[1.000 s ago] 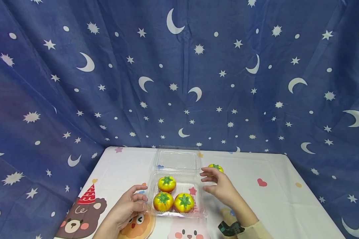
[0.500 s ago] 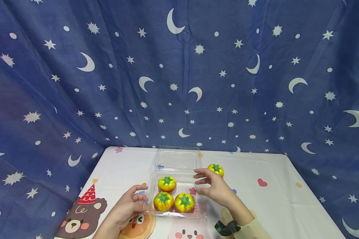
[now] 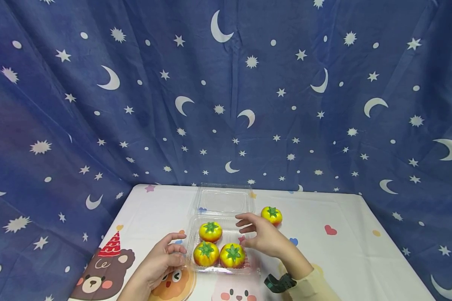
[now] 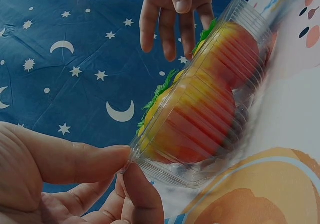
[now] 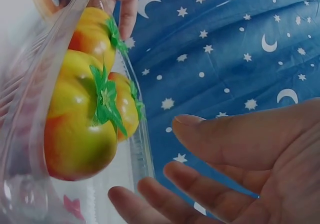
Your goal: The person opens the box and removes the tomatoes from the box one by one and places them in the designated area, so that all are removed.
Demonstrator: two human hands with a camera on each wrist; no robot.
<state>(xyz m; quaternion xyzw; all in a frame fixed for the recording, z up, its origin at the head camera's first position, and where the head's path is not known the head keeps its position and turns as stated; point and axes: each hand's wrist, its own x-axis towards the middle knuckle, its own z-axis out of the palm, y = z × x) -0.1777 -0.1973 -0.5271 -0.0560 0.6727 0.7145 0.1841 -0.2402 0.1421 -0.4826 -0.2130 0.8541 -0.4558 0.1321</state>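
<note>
A clear plastic clamshell box lies on the table with its lid folded back. Inside are three yellow-red tomatoes with green star-shaped tops: a back one, a front left one and a front right one. My left hand pinches the box's left rim between thumb and finger, as the left wrist view shows. Over the box's right side hovers my right hand, fingers spread and holding nothing. Another tomato sits on the table just beyond that hand.
The white tablecloth carries printed cartoons, hearts and stars. Behind the table's far edge hangs a blue curtain with moons and stars. A dark band circles my right wrist.
My right hand has moved left, from beside the lone tomato to over the box's right side, uncovering that tomato. My left hand and the box have stayed put.
</note>
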